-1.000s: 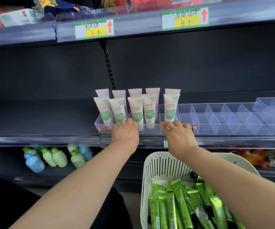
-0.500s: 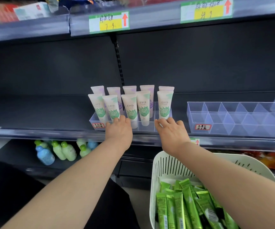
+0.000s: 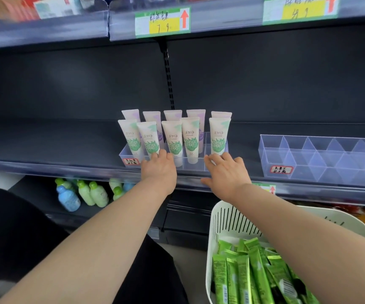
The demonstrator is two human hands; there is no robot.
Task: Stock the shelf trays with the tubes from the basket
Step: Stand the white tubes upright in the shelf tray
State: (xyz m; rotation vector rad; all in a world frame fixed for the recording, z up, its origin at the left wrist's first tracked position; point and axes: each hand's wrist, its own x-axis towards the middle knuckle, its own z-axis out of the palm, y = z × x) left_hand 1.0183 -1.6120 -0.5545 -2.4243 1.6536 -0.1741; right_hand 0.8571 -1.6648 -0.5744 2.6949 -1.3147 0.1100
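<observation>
Ten pale plastic tubes with green leaf print [image 3: 174, 139] stood cap-down in two rows of five inside a clear plastic divided tray [image 3: 124, 153] on the dark metal shelf [image 3: 45, 145]. A small red-bordered label [image 3: 130, 161] was stuck to the tray's front left corner.

Both of the person's bare arms reached forward to that tray. The left hand [image 3: 158, 172] lay against the tray's front wall, its grip loose, with the fingers together and nearly straight and their tips touching the wall below the second and third front tubes. The right hand [image 3: 226, 174] rested at the tray's front right corner, its grip spread, the fingertips touching the wall beneath the rightmost tube and the thumb lying along the shelf's front rail. Neither hand held anything.

A second clear divided tray [image 3: 322, 159], also labelled, sat further right on the same shelf, well apart from the first.

Below the right forearm sat a white slotted plastic basket [image 3: 227, 218] holding a pile of long bright green foil tubes [image 3: 254, 270], lying lengthwise and overlapping.

On the lower shelf to the left stood several small green-capped and blue bottles [image 3: 85, 194]. A green and yellow price tag with a red arrow [image 3: 163, 21] hung on the rail of the shelf above.
</observation>
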